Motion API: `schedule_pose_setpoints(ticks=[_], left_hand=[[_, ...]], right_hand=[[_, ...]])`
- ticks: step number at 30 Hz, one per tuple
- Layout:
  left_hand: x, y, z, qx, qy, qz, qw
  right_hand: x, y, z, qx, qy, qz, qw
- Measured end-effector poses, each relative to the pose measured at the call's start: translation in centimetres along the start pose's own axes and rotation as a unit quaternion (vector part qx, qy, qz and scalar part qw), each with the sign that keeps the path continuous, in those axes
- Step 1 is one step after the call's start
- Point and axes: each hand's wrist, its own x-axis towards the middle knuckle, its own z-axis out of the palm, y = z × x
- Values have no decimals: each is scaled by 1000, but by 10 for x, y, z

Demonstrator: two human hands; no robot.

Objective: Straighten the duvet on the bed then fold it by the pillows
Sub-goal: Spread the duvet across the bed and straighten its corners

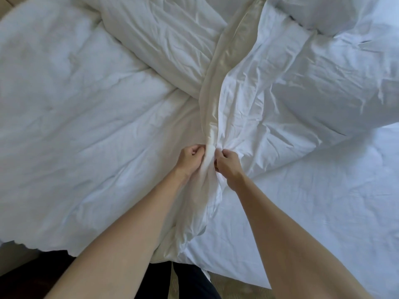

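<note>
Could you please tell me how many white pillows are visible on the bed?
2, as far as I can tell: one plump white pillow lies at the right, another white pillow sits at the top right edge. Others may be hidden beyond the frame.

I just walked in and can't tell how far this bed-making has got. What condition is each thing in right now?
Duvet: rumpled, bunched into a ridge down the middle, not yet straightened or folded.
Sheet: bare on the right, creased.
Pillows: at the top right, puffed, partly out of frame.
Left hand: fist closed on the ridge.
Right hand: fist closed on the ridge, close beside the left.
</note>
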Motion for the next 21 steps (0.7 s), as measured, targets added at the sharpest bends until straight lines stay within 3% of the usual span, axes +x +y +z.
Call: schedule_pose_setpoints(ticks=[5,9,12,17,21], left_hand=[[-22,13,13,-96,-9,-53,994],[-45,36,16,-102,65,-18,992],[-63,57,20,-43,73,64,994],[-95,85,30,114,18,119,986],[-111,91,26,270,53,104,956]], right_hand=[[-31,2,-18,98,-3,9,995],[-57,-12,-31,122,7,9,992],[-73,-32,-36,174,6,-15,985],[-105,-48,-39,185,-86,-53,978],[-126,-51,-61,233,-148,11,961]])
